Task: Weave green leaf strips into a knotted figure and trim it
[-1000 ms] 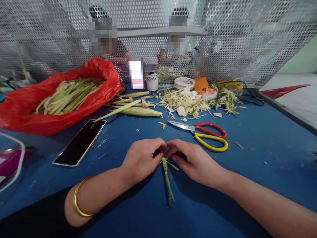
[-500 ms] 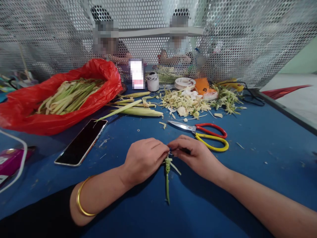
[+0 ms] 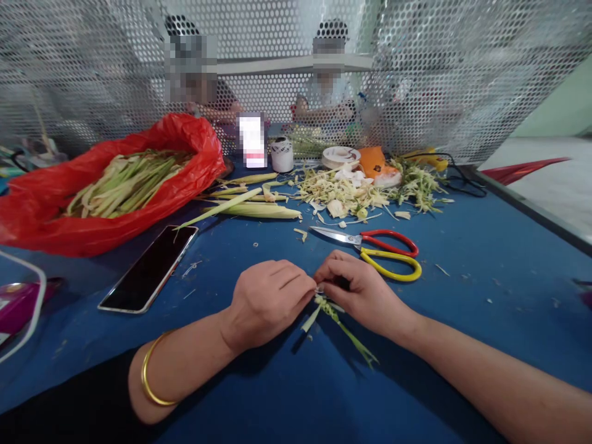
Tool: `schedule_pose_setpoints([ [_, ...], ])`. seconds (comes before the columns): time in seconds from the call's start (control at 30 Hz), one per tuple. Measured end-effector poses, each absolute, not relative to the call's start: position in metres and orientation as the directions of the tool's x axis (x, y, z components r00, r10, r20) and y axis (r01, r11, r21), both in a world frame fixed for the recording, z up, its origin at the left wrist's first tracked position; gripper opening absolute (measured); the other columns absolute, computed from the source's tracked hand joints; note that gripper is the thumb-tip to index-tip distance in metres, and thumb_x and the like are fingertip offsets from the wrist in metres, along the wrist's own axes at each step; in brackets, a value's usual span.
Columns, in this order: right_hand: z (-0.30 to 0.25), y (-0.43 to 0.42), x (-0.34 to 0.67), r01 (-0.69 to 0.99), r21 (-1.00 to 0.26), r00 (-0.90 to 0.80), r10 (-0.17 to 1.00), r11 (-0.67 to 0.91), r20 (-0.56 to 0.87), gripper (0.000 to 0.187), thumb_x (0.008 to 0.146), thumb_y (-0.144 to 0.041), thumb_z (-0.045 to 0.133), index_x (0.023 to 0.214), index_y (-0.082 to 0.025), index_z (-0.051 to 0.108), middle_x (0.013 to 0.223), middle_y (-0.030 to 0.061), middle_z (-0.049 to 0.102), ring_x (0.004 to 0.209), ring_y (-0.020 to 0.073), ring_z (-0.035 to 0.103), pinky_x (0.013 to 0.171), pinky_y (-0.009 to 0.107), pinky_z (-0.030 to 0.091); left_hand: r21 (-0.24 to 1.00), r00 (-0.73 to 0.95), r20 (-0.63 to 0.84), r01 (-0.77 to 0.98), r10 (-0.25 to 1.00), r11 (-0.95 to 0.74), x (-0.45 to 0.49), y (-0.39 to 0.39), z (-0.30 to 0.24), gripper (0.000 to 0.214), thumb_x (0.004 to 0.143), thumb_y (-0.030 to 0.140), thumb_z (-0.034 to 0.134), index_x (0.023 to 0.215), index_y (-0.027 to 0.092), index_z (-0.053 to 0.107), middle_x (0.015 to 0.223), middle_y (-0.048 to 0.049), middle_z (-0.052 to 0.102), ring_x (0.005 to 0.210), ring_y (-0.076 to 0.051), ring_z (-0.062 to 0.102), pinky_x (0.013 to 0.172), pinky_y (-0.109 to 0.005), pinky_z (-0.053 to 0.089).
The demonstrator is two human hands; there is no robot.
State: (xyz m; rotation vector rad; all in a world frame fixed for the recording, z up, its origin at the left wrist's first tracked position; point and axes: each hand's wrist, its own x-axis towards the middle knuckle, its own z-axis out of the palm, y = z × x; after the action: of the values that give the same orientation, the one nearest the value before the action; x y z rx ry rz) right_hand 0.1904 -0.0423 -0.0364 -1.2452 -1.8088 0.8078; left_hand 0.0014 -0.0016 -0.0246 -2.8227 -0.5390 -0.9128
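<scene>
Between my two hands hangs a small braided piece of green leaf strips (image 3: 329, 309), its knotted top at my fingertips and its loose tails pointing down over the blue table. My left hand (image 3: 274, 302), with a gold bangle on the wrist, is closed and pinches the top of the braid. Fingers curled, my right hand (image 3: 358, 287) pinches at the same spot from the other side. The fingertips hide the braid's upper end. Just beyond my right hand lie scissors (image 3: 363, 241) with one red and one yellow handle.
A red plastic bag (image 3: 111, 237) of long leaves stands at left, near a dark phone (image 3: 150, 269). Leaf strips (image 3: 254, 211), a heap of scraps (image 3: 345, 191), a tape roll (image 3: 341, 157) and a thread spool (image 3: 282, 155) lie farther back. Two people sit behind the perforated screen (image 3: 277, 37).
The braided piece has swung, its tail now slanting down to the right instead of hanging straight. Both hands stay together at its top. The view has shifted slightly.
</scene>
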Motion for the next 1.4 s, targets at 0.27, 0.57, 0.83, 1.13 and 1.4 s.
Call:
schedule_pose_setpoints([
  [0.27,-0.0396,-0.0409,0.1907,0.34,-0.894,-0.277,0.94,0.292,0.201,0.012,0.083,-0.013,0.061,0.086,-0.02,0.071,0.077,0.0004,0.055,0.075,0.014,0.055,0.068,0.028,0.045,-0.033,0.755,0.599,0.355,0.266,-0.934,-0.0002,-0.0013,-0.0248,0.013,0.088,0.016,0.055,0.078,0.018,0.063,0.073,-0.0011,0.071,0.069,-0.014,0.064,0.068,-0.026,0.049],
  [0.57,-0.0369,-0.0405,0.1901,0.415,-0.852,-0.166,0.948,0.318,0.273,0.015,0.078,-0.006,0.054,0.074,-0.018,0.063,0.072,-0.0012,0.053,0.066,0.0119,0.052,0.059,0.025,0.042,-0.04,0.735,0.638,0.332,0.232,-0.942,-0.0004,-0.0021,-0.0244,0.009,0.085,0.013,0.06,0.077,0.018,0.061,0.072,-0.0011,0.07,0.068,-0.014,0.063,0.069,-0.026,0.048],
  [0.83,-0.0399,-0.0406,0.1887,0.393,-0.843,-0.162,0.93,0.367,0.329,0.026,0.074,0.0,0.05,0.086,-0.018,0.065,0.077,0.0,0.054,0.065,0.0112,0.053,0.06,0.024,0.044,-0.021,0.723,0.65,0.326,0.235,-0.945,-0.0029,0.0013,-0.0311,0.005,0.085,0.014,0.061,0.083,0.018,0.061,0.075,-0.0007,0.07,0.07,-0.014,0.064,0.07,-0.027,0.049],
  [1.13,-0.0349,-0.0429,0.19,0.447,-0.785,-0.217,0.904,0.428,0.369,0.022,0.076,0.0,0.049,0.078,-0.019,0.062,0.083,0.0021,0.056,0.077,0.0147,0.056,0.071,0.028,0.045,-0.03,0.722,0.661,0.298,0.204,-0.954,0.0002,-0.0006,-0.0265,0.005,0.083,0.012,0.063,0.081,0.016,0.062,0.074,-0.0001,0.07,0.069,-0.013,0.065,0.07,-0.026,0.05],
  [1.4,-0.0343,-0.0384,0.1939,0.344,-0.9,-0.153,0.961,0.269,0.229,0.013,0.083,-0.012,0.051,0.081,-0.02,0.061,0.082,0.0009,0.06,0.078,0.0143,0.057,0.074,0.028,0.045,-0.002,0.723,0.647,0.317,0.241,-0.948,-0.003,0.0016,-0.029,0.003,0.084,0.014,0.062,0.083,0.017,0.063,0.074,0.0002,0.07,0.068,-0.014,0.065,0.069,-0.026,0.049],
])
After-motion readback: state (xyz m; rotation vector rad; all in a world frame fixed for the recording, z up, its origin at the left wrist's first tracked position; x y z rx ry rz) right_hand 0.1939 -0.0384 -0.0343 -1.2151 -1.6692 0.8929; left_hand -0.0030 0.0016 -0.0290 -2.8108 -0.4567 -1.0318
